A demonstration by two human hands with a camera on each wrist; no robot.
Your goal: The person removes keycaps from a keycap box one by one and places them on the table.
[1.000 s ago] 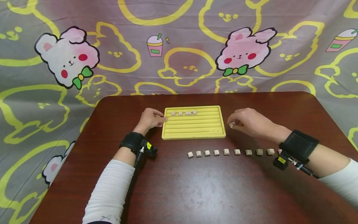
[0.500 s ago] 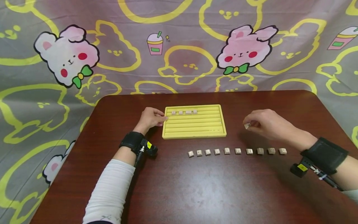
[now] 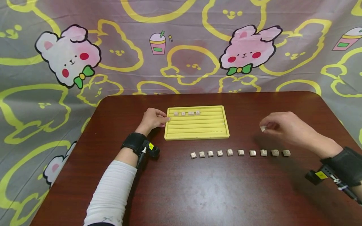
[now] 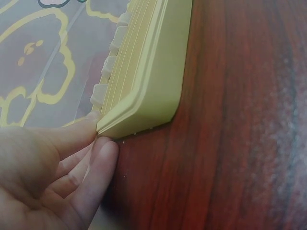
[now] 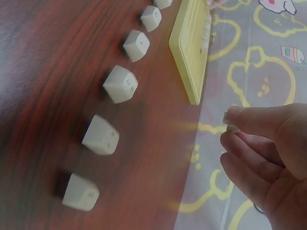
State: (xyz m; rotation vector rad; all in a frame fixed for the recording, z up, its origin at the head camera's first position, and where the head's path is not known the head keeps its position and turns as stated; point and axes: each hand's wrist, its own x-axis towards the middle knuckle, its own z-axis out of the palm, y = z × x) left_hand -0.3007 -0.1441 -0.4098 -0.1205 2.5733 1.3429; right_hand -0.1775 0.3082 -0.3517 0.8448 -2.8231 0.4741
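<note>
A ridged yellow tray lies on the table, with several pale keycaps in its top row near the left end. My left hand pinches the tray's left edge; the left wrist view shows thumb and fingers at its corner. Right of the tray, my right hand is raised over the table. Between its thumb and finger it pinches one keycap, mostly covered by the fingertips in the right wrist view.
A row of several loose keycaps runs along the table in front of the tray, reaching below my right hand. Behind the brown table hangs a patterned cloth.
My right hand has moved right, away from the tray's right side, still pinching the keycap. My left hand keeps its place on the tray's edge.
</note>
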